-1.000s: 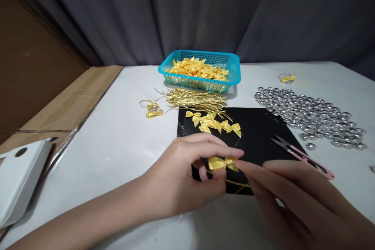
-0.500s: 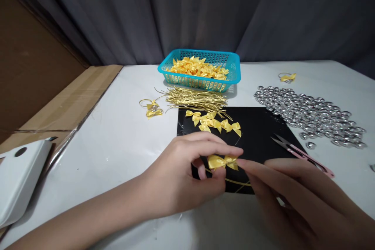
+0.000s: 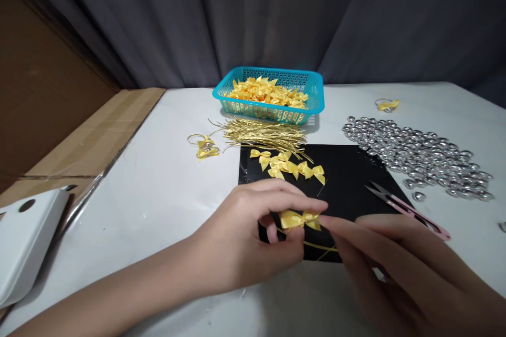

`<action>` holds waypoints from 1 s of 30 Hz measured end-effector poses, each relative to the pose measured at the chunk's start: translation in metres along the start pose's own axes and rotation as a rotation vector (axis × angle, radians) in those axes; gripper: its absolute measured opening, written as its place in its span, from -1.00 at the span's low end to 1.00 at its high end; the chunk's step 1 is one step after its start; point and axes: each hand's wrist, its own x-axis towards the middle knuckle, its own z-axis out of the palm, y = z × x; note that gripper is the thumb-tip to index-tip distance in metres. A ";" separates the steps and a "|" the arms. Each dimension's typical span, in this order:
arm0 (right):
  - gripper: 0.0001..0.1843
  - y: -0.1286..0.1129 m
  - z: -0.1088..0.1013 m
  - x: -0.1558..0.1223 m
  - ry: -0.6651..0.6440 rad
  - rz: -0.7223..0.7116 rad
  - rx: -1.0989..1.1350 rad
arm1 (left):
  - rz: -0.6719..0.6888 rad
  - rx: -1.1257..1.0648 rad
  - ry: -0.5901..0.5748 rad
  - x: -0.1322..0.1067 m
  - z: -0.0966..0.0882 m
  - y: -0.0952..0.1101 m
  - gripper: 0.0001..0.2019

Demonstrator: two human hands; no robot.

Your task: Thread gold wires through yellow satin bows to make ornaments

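Note:
A yellow satin ribbon bow [image 3: 292, 219] is pinched between the thumb and forefinger of my left hand [image 3: 253, 231], held low over the near part of a black mat [image 3: 348, 184]. My right hand [image 3: 403, 268] is closed, its forefinger tip touching the bow's right end. Its thumb is mostly hidden, and a small pale spot shows between its curled fingers. A thin gold cord [image 3: 320, 246] passes beneath the bow toward the right hand; its ends are hidden. Several more yellow bows [image 3: 290, 167] lie at the mat's back edge, beyond my left hand.
Behind the mat lie a bundle of gold cords [image 3: 264, 134] and a blue basket [image 3: 269, 111] full of bows. Pink-handled thread snips [image 3: 409, 209] and many silver beads [image 3: 427, 155] are to the right. Bow pieces with rings [image 3: 205, 147] rest at left, near a white device [image 3: 33, 242].

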 end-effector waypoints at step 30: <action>-0.80 0.003 0.019 -0.011 0.017 -0.149 -0.142 | -0.078 0.140 0.081 0.001 0.017 -0.006 -0.60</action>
